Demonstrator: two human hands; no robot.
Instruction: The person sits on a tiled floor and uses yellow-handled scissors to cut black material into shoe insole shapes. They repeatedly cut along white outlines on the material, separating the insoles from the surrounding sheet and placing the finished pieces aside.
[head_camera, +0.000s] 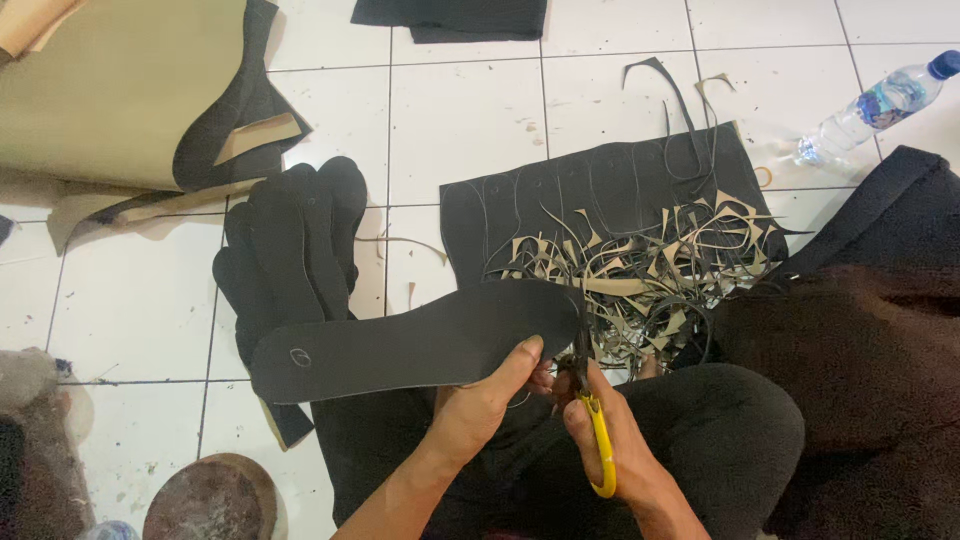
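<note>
1. Over the lap, above the white tiled floor, a black sole-shaped cutout is held level by the left hand; its fingers are clamped on the cutout's near edge at the heel end.
2. Yellow-handled scissors are gripped by the right hand, fingers closed through the loops, with the blades set at the cutout's right end. Whether the blades are apart cannot be told.
3. The left thumb is placed just beside the blades, so it could be nicked if the cutout slips or the cut is hurried.
4. The long toe end is left unsupported; sagging or twisting could be caused, and the outline could be spoiled.
5. The heap of offcut strips on the black sheet lies near the blades, and a strip could be snagged.
6. The stack of finished soles by the left knee could be toppled by the swinging toe end.
</note>
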